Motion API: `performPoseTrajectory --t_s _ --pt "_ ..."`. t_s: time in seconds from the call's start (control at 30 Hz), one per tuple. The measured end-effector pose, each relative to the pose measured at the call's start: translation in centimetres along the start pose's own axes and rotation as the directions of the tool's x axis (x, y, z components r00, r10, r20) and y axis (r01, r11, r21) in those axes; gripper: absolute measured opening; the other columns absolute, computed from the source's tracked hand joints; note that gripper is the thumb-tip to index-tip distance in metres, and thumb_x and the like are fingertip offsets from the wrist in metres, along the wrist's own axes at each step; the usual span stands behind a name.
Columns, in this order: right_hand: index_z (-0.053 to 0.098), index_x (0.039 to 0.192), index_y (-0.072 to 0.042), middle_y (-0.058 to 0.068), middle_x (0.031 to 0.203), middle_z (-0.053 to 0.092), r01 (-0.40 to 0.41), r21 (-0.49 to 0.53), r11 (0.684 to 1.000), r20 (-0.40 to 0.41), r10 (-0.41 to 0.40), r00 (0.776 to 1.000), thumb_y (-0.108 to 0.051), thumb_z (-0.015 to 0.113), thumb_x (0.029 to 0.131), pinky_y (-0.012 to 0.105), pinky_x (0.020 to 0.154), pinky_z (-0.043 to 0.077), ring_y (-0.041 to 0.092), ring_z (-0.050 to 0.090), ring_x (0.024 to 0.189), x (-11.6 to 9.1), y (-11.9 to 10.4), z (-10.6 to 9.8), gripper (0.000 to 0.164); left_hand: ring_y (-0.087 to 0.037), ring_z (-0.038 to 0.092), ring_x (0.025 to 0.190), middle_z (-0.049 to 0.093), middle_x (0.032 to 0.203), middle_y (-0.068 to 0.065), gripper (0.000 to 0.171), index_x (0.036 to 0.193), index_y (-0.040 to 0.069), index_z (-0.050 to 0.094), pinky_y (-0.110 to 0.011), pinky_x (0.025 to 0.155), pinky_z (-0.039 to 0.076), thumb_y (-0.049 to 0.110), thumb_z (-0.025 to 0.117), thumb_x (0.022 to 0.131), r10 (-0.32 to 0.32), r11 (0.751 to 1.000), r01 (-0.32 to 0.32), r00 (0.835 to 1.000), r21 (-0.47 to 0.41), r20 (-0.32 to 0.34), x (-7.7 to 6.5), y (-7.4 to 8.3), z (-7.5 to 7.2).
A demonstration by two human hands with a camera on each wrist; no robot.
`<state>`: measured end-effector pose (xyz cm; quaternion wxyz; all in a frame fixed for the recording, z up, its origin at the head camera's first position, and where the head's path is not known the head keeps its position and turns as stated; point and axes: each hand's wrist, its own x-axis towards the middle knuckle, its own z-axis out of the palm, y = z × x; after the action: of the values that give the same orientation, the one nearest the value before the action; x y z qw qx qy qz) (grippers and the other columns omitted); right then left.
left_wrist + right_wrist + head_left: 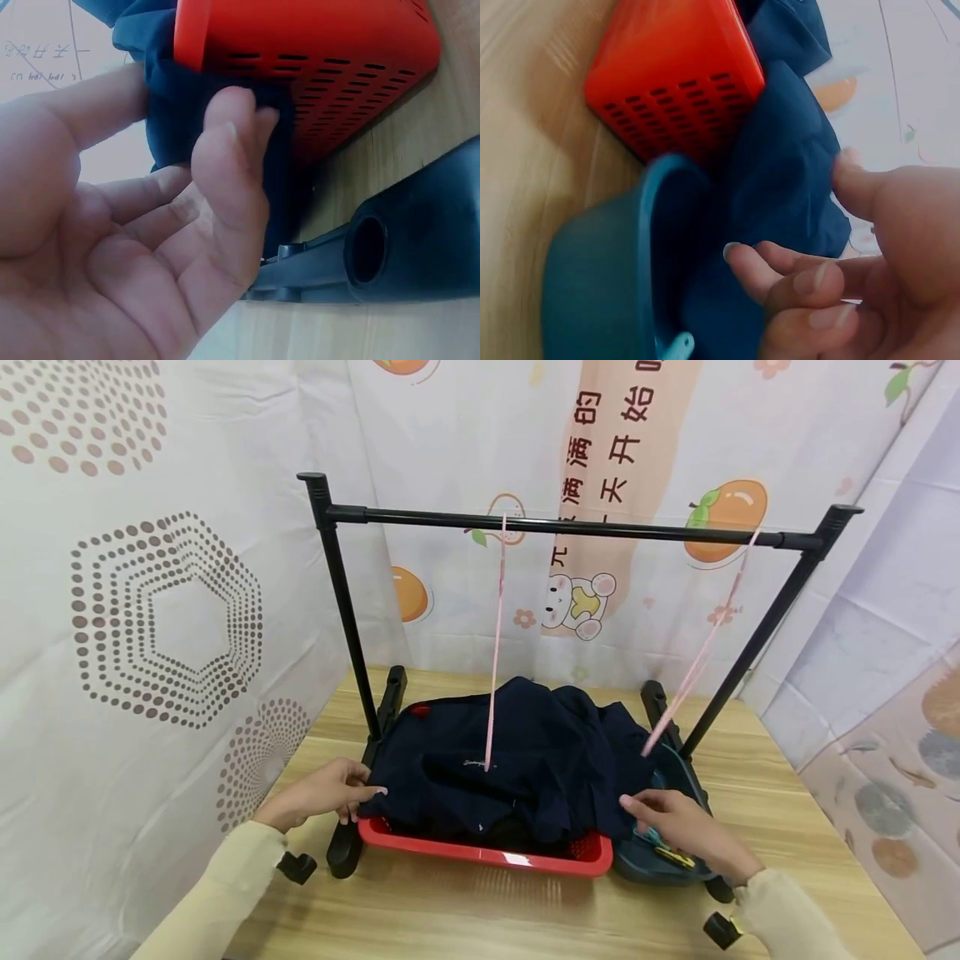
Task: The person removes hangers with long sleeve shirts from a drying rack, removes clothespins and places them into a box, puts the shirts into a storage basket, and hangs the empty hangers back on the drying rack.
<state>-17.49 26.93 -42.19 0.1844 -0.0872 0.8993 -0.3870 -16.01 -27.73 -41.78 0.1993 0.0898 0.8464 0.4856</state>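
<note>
A navy garment (525, 752), with small white script lettering on it, lies bunched over a red plastic basket (480, 852). Its right side drapes down beside a dark teal basin (592, 285). At the garment's left edge is my left hand (330, 793), thumb over the cloth and the other fingers loosely bent beside the basket's corner. My right hand (675, 822) is over the basin at the right edge of the garment. Its thumb (855, 180) overlaps the cloth edge in the right wrist view, with a gap between thumb and relaxed fingers.
A black rack (555, 527) stands around the basket, its feet on the wooden table (420, 910). Two pink loops hang from its bar, a left one (497, 652) in front of the garment and a right one (697, 660) above the basin. Small yellow-handled items (675, 857) lie in the basin.
</note>
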Motion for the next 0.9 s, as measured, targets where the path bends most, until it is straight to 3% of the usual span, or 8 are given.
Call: performPoseTrajectory --t_s 0.17,0.3,0.5,0.6,0.7,0.8,0.83,0.9 --pt "0.071 0.117 -0.005 0.003 0.085 0.068 0.064 -0.052 0.997 0.023 -0.063 0.998 -0.046 0.06 0.103 0.029 0.06 0.046 0.015 0.055 0.066 0.6 -0.2 1.0 0.044 -0.027 0.063 0.055 0.054 0.061 -0.006 0.033 0.077 0.009 0.05 -0.04 0.052 0.055 0.021 0.07 0.1 -0.001 0.998 0.004 0.999 0.058 -0.053 0.1 0.4 -0.1" --pt "0.07 0.105 -0.005 0.008 0.08 0.067 0.105 0.055 0.993 0.096 -0.11 0.989 -0.036 0.058 0.106 0.025 0.043 0.036 0.011 0.041 0.046 0.9 -0.1 1.0 0.032 -0.033 0.064 0.052 0.048 0.056 -0.003 0.036 0.072 0.009 0.048 -0.039 0.048 0.053 0.017 0.07 0.1 0.032 0.988 -0.014 0.993 0.151 -0.114 0.3 1.0 -0.1" --pt "0.066 0.094 -0.004 0.012 0.076 0.068 0.197 0.166 0.966 0.117 -0.218 0.969 -0.023 0.06 0.106 0.024 0.04 0.04 0.01 0.044 0.045 1.1 -0.5 0.2 0.023 -0.029 0.067 0.053 0.052 0.06 -0.005 0.034 0.073 0.009 0.048 -0.036 0.049 0.054 0.011 0.069 0.1 0.154 0.968 -0.103 0.964 0.23 -0.215 0.7 2.6 -0.3" --pt "0.066 0.093 -0.008 0.007 0.066 0.062 0.258 0.114 0.959 0.038 -0.264 0.964 -0.025 0.064 0.104 0.031 0.042 0.047 0.012 0.049 0.046 1.0 -1.1 -0.1 0.021 -0.02 0.069 0.055 0.061 0.071 -0.006 0.023 0.08 0.007 0.059 -0.038 0.056 0.058 0.014 0.069 0.1 0.224 0.95 -0.159 0.946 0.267 -0.235 0.8 3.6 0.0" --pt "0.065 0.092 -0.011 0.003 0.06 0.055 0.302 0.073 0.95 -0.086 -0.296 0.951 -0.028 0.068 0.102 0.037 0.044 0.05 0.017 0.051 0.045 1.0 -1.9 -0.3 0.02 -0.01 0.067 0.063 0.067 0.08 0.0 0.015 0.088 0.011 0.07 -0.037 0.066 0.058 0.021 0.072 0.099 0.33 0.901 -0.22 0.907 0.374 -0.262 1.0 4.9 0.4" --pt "0.065 0.091 -0.014 0.003 0.06 0.055 0.376 0.052 0.925 -0.206 -0.358 0.911 -0.027 0.069 0.101 0.036 0.045 0.049 0.021 0.052 0.046 1.1 -3.1 -0.5 0.017 -0.006 0.057 0.065 0.063 0.077 0.008 0.013 0.087 0.017 0.071 -0.032 0.066 0.051 0.025 0.075 0.097 0.415 0.845 -0.27 0.875 0.461 -0.249 1.2 6.1 1.0" --pt "0.065 0.091 -0.015 0.003 0.06 0.056 0.403 0.039 0.914 -0.235 -0.383 0.893 -0.026 0.069 0.101 0.035 0.044 0.049 0.021 0.052 0.047 1.2 -3.6 -0.5 0.016 -0.005 0.054 0.065 0.061 0.075 0.01 0.014 0.085 0.019 0.069 -0.03 0.065 0.048 0.025 0.076 0.096 0.439 0.826 -0.292 0.87 0.482 -0.224 1.3 6.4 1.3" --pt "0.066 0.092 -0.017 0.001 0.062 0.057 0.465 -0.007 0.885 -0.283 -0.448 0.848 -0.023 0.069 0.101 0.033 0.044 0.048 0.019 0.053 0.048 1.4 -4.5 -0.3 0.012 -0.005 0.045 0.058 0.049 0.067 0.012 0.023 0.079 0.019 0.062 -0.027 0.059 0.041 0.024 0.075 0.097 0.455 0.803 -0.334 0.879 0.493 -0.145 1.6 6.8 1.8"
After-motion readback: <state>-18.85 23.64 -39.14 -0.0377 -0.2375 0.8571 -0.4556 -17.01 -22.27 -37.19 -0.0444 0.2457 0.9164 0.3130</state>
